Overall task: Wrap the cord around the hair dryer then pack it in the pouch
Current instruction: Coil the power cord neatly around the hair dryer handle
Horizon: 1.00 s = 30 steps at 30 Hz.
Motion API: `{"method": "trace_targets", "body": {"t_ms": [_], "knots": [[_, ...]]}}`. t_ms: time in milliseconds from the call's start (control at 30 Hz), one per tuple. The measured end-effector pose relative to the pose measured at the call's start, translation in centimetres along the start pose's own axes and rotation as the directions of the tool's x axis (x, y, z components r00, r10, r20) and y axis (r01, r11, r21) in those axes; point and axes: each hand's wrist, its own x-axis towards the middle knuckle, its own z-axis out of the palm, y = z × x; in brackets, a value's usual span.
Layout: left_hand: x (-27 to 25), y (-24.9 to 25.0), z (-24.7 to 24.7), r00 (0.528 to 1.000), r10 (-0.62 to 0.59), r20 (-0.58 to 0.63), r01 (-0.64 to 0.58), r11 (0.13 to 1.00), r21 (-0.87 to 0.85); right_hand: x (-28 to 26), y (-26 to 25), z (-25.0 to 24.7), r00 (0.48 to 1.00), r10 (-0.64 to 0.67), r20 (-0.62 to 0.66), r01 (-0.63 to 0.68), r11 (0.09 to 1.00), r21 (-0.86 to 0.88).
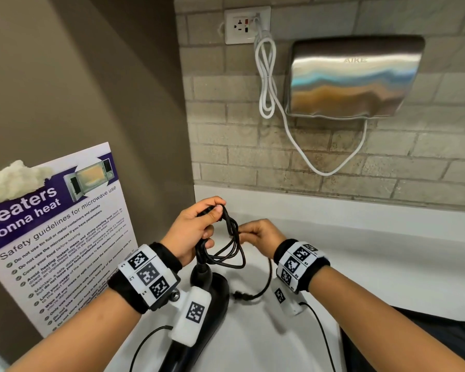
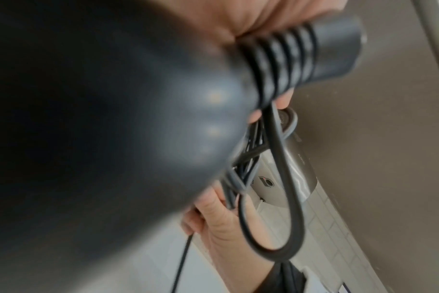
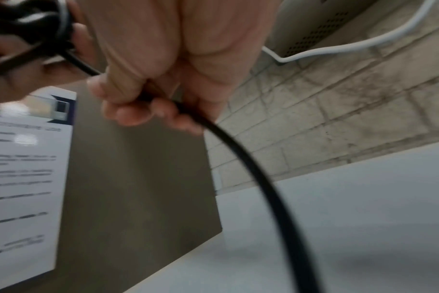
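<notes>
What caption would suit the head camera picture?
Left hand holds the hair dryer while right hand feeds its black cord into loops.

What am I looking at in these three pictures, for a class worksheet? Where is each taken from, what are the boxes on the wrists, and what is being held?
No machine here: a person works with two bare hands. The big picture comes from a camera on the head, looking down. The white boxes strapped to the wrists are small cameras, which give the two close-up pictures.

The left hand grips the handle of a black plastic hair dryer, with loops of its black rubber cord gathered in the fingers; several turns already circle the handle in the left wrist view. The right hand pinches the loose cord, whose plug dangles over the white countertop.

A dark fabric pouch lies at the lower right. On the wall hangs a steel hand dryer.
</notes>
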Motion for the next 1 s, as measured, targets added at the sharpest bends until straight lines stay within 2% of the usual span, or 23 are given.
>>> {"method": "trace_targets", "body": {"t_ms": [133,300,433,533,633,867,1000], "knots": [[-0.3,-0.2,0.3,0.999,-0.028,-0.034,0.029,0.999,0.043,0.5,-0.7,-2.1,0.997,-0.040,-0.070,0.033,0.995,-0.098],[-0.8,-0.6,0.8,0.994,0.047,-0.094,-0.032,0.987,0.156,1.5,-2.2,-5.3,0.989,-0.072,-0.130,0.047,0.982,-0.184],[-0.6,-0.6,0.7,0.987,0.046,-0.155,-0.018,0.984,0.177,1.7,-3.4,-6.3,0.971,-0.101,-0.217,0.056,0.977,-0.206],[-0.6,-0.1,0.6,0.991,0.055,-0.119,-0.028,0.976,0.215,1.5,-5.0,-6.8,0.949,-0.116,-0.293,0.053,0.975,-0.215],[-0.5,0.5,0.7,0.998,0.015,-0.056,0.000,0.962,0.273,1.0,-6.7,-7.5,0.927,-0.129,-0.351,0.051,0.974,-0.222],[0.4,1.3,1.5,0.999,-0.049,-0.017,0.052,0.944,0.327,0.4,-8.0,-7.6,0.896,-0.149,-0.418,0.052,0.971,-0.235],[0.6,1.2,1.9,0.990,-0.124,0.063,0.093,0.929,0.357,0.0,-7.9,-7.8,0.892,-0.145,-0.429,0.051,0.973,-0.224]]}}
